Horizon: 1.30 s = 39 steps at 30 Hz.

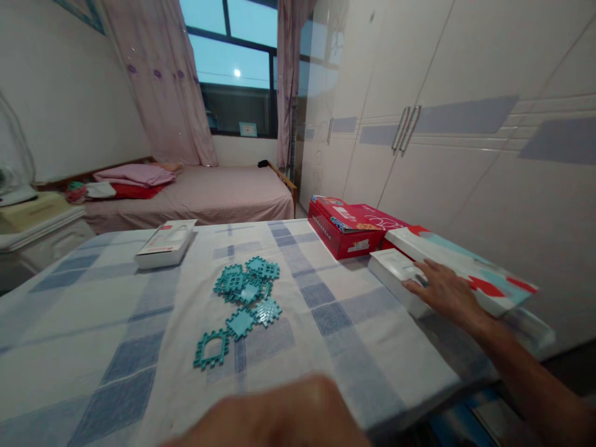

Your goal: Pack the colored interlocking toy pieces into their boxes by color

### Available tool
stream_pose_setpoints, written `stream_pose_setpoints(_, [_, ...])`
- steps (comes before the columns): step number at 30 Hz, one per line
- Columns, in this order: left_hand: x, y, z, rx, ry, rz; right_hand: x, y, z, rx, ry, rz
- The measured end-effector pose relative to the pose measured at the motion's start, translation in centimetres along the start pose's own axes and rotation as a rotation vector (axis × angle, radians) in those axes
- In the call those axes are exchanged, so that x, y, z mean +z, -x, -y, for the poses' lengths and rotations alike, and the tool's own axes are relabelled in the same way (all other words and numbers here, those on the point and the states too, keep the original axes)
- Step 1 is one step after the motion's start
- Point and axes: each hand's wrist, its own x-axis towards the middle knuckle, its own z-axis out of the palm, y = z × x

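My right hand [442, 287] reaches in from the right with its fingers stretched out. It lies over a white box [395, 276], next to a flatter white, red and light-blue box [465, 270]. My left hand [274, 416] is a large blur at the bottom edge; its fingers cannot be made out. Teal plastic interlocking pieces with toothed edges lie in the middle of the table: a loose pile [235, 280], two solid square tiles [241, 323] touching at the corners, and an open frame piece [212, 349] nearest me.
A red box [342, 233] stands at the table's right rear. Another white box [166, 243] is at the back left. A blue-and-white checked cloth [116, 347] covers the table. Beyond are a pink bed [223, 189] and a tall white wardrobe [447, 68].
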Motion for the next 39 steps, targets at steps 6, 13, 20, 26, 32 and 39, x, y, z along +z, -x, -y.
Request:
stream_pose_setpoints(6, [-6.6, -5.7, 3.6, -0.169, -0.083, -0.315, 1.3, -0.9, 5.1, -0.161, -0.37, -0.219])
stream_pose_setpoints(13, [-13.0, -9.5, 19.7, -0.806, -0.766, -0.434, 5.2, -2.1, 12.4, -0.261, -0.576, -0.246])
stream_pose_setpoints(20, [-14.9, -9.2, 24.5, -1.023, -0.718, -0.308, 7.9, -2.1, 12.7, -0.311, -0.621, -0.199])
stream_pose_setpoints(26, [-14.6, -9.4, 24.2, -0.918, -0.745, -0.327, 7.0, -1.9, 13.4, -0.224, -0.728, -0.143])
stream_pose_setpoints(32, [-11.0, -9.7, 15.0, -0.474, -0.649, -0.373, 2.2, -0.3, 15.8, -0.16, -0.967, -0.047])
stream_pose_setpoints(39, [0.1, -6.9, 2.4, -0.12, -0.309, -0.086, -3.1, 3.6, 18.1, -0.051, -1.631, 0.353])
